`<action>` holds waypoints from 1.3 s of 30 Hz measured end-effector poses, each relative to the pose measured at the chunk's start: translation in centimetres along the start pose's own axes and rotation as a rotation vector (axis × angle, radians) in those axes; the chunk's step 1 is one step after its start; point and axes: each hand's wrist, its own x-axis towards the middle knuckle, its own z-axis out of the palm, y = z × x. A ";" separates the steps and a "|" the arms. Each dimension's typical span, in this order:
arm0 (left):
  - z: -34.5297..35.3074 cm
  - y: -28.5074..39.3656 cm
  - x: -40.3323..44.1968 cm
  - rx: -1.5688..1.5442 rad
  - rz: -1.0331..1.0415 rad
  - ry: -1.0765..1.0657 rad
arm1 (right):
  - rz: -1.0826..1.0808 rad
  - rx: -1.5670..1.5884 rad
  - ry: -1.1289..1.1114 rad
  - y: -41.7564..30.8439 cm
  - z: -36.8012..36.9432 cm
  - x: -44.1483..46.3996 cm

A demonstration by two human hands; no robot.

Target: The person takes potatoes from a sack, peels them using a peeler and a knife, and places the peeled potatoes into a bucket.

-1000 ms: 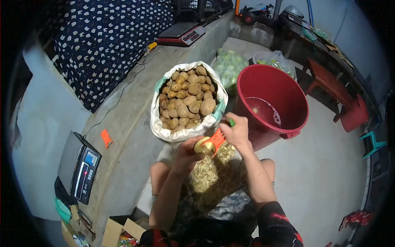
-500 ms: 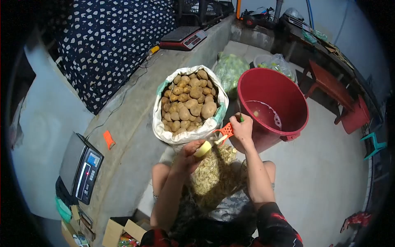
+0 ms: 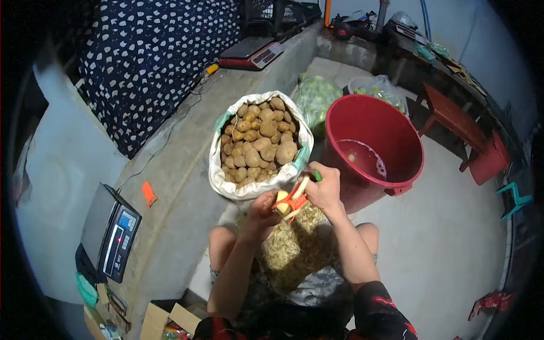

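My left hand is closed round a pale yellow, peeled potato, with part of it hidden by the fingers. An orange peeler lies across that potato, and my right hand grips it; a bit of green pokes out by the thumb. Pale strips of peel hang at the peeler. Beneath both hands, a heap of peelings lies between the knees. Just beyond the hands stands an open white sack full of unpeeled brown potatoes.
Right of the sack stands a large red tub with some liquid and a pale piece inside. Bagged green vegetables sit behind it. Scales and an orange piece rest on the ledge at left. An open carton is at lower left.
My right hand has drawn in and slightly down to the left, bringing the peeler from beside the potato onto it. My left hand keeps its hold on the potato.
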 end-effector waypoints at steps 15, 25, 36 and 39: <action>-1.1 -1.4 0.0 -0.045 -0.019 -0.023 | 0.089 0.095 0.031 3.7 1.2 0.4; -0.3 -1.0 -0.9 0.018 0.039 0.016 | 0.079 0.018 0.041 0.7 0.0 0.3; 0.0 -0.2 -1.4 -0.010 0.020 0.116 | 0.166 0.018 0.084 1.8 0.2 0.7; -0.5 -0.3 -2.0 -0.298 0.060 0.102 | 0.251 -0.028 0.096 5.5 -0.4 1.6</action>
